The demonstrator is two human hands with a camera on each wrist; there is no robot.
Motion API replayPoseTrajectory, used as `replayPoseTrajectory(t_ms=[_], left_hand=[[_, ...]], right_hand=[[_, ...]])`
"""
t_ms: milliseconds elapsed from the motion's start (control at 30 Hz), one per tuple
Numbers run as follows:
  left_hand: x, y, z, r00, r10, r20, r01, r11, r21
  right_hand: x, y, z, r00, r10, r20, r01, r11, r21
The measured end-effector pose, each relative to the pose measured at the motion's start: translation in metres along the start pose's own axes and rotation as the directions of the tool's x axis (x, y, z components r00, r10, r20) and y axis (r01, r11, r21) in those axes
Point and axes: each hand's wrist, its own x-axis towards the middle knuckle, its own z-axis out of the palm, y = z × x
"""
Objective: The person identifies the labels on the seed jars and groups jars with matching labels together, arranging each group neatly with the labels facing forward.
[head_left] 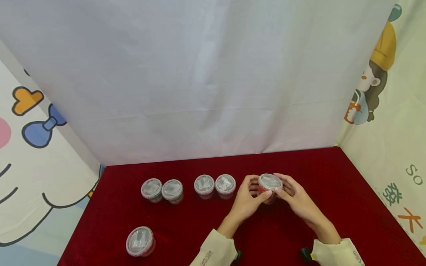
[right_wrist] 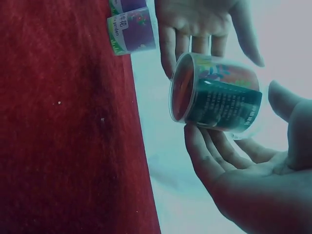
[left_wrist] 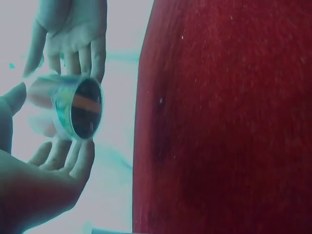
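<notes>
A clear plastic cup with a white-rimmed lid [head_left: 270, 181] is held upright between both hands, at the right of the row of cups. My left hand [head_left: 245, 202] grips its left side, thumb at the front and fingers behind. Opposite it, my right hand [head_left: 301, 202] holds the right side in the same way. The right wrist view shows a dark printed label and coloured pictures on the cup [right_wrist: 222, 97]. Its bare round bottom shows in the left wrist view, the cup [left_wrist: 87, 109] raised off the red cloth.
Two lidded cups [head_left: 204, 184] [head_left: 225, 184] stand just left of my hands. Another pair [head_left: 151, 189] [head_left: 172, 190] sits farther left. One more cup [head_left: 140, 241] is at the front left. Red cloth [head_left: 186, 229] covers the table; a white curtain [head_left: 213, 92] hangs behind.
</notes>
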Motion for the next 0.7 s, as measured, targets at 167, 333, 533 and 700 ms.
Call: replayPoseTrajectory(t_ms=[167, 333, 533, 700], left_hand=[[-0.003, 0.001, -0.007, 0.999, 0.005, 0.044, -0.005, 1.000, -0.002], [-0.006, 0.006, -0.016, 0.995, 0.009, 0.099, -0.006, 1.000, -0.025], [-0.011, 0.008, -0.024, 0.992, 0.010, 0.129, -0.001, 0.997, -0.071], [-0.015, 0.011, -0.028, 0.997, 0.001, 0.071, 0.003, 0.998, -0.063]], right_hand=[[-0.001, -0.003, -0.002, 0.999, 0.002, 0.046, -0.003, 0.999, 0.033], [-0.003, -0.007, -0.003, 0.995, 0.009, 0.098, -0.014, 0.999, 0.052], [-0.003, -0.011, 0.003, 0.994, 0.007, 0.111, -0.013, 0.998, 0.055], [-0.002, -0.012, 0.015, 0.997, -0.003, 0.079, 0.001, 1.000, 0.030]])
